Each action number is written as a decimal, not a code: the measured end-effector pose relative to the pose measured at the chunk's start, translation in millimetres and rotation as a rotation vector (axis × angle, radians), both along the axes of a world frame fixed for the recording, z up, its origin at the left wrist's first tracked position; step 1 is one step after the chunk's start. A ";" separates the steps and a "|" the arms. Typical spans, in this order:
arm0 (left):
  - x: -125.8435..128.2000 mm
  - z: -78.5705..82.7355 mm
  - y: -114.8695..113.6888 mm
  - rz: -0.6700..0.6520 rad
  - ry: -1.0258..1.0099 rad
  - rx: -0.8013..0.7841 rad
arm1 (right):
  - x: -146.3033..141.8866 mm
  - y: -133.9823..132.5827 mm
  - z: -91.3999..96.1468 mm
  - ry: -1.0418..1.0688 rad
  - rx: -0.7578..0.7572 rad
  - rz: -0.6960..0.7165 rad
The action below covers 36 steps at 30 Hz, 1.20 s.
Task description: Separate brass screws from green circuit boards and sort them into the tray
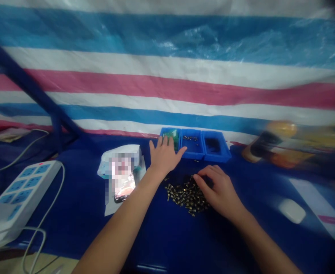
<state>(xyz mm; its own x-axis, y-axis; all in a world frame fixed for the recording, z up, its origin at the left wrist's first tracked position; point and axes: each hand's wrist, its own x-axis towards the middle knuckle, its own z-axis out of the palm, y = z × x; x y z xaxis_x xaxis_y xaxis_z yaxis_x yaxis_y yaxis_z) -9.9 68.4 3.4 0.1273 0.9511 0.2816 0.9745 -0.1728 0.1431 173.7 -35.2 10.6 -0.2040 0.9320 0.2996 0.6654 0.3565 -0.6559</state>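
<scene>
My left hand [164, 154] reaches forward with its fingers spread over the left blue bin [162, 131]. In that bin are small green pieces [171, 133], partly hidden by the fingers. My right hand [217, 186] is at the right edge of a pile of small metal parts [187, 196], dark with brass-coloured ends. Its thumb and index finger pinch a small metal part [192, 177] at the pile's upper edge. The middle blue bin [193, 153] contains several similar parts. Dark contents, too blurred to name, lie in the right blue bin [220, 155].
Left of the pile, a lit phone [125, 188] leans on a white packet [130, 149]. A white power strip [27, 186] with cables stands at far left. On the right are a blurred bottle [259, 146], a small white case [292, 211] and a white-and-pink flat object [317, 205].
</scene>
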 end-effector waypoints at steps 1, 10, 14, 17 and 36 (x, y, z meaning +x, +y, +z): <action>0.0 0.0 -1.3 -0.004 -0.011 0.005 | 1.9 1.3 -1.4 -0.052 0.043 0.005; -9.8 30.3 -71.2 -0.387 -0.258 0.178 | -14.0 -9.1 -19.9 -0.422 0.076 0.163; -24.6 22.3 -131.0 -0.426 -0.410 0.073 | -22.6 -15.2 -27.0 -0.468 0.088 0.221; -38.8 4.7 -168.0 -0.429 -0.313 -0.015 | -23.1 -17.3 -30.1 -0.489 0.103 0.221; -35.3 -22.8 -156.1 -0.400 0.019 -0.175 | 14.1 -37.5 -54.2 -0.661 0.123 0.039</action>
